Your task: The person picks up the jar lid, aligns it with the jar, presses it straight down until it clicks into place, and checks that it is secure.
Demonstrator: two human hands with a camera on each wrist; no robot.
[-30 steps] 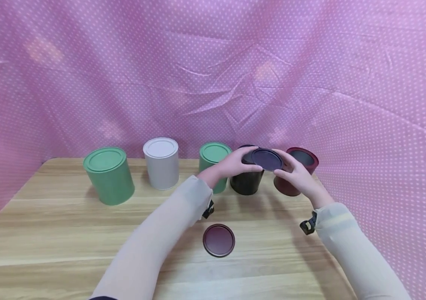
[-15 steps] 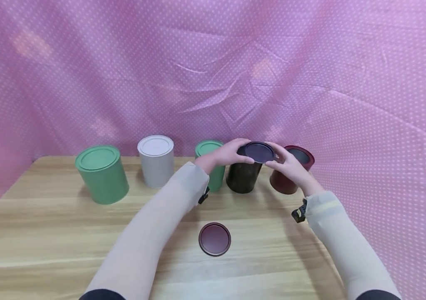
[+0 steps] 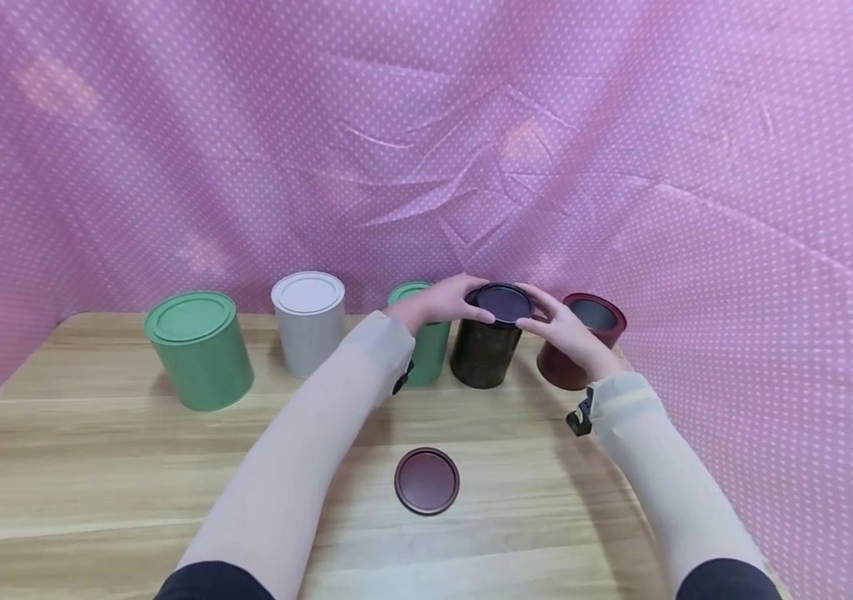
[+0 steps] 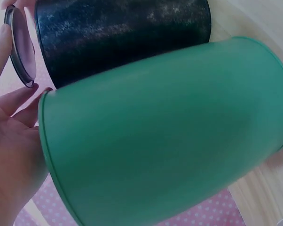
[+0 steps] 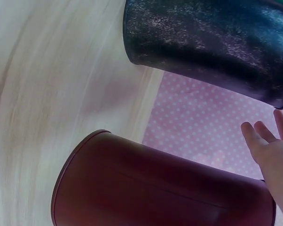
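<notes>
A black lid (image 3: 503, 302) is held by both hands at the top of the black can (image 3: 483, 357). My left hand (image 3: 447, 300) grips its left edge, thumb in front and fingers behind. On the opposite edge, my right hand (image 3: 563, 327) holds it between thumb and fingers. From the left wrist, the lid (image 4: 22, 44) shows a small gap from the can's rim. A lidded green can (image 3: 431, 354) stands right under my left wrist. The open dark red can (image 3: 563, 367) is beside my right hand, partly covered by it.
A dark red lid (image 3: 426, 481) lies on the wooden table (image 3: 516, 517) between my forearms. Farther left stand a lidded white can (image 3: 314, 337) and a larger lidded green can (image 3: 209, 362). A pink dotted curtain (image 3: 426, 125) encloses the back and sides.
Both hands have brought the black lid left and down, from in front of the can's upper right to over its top. The head view has shifted slightly.
</notes>
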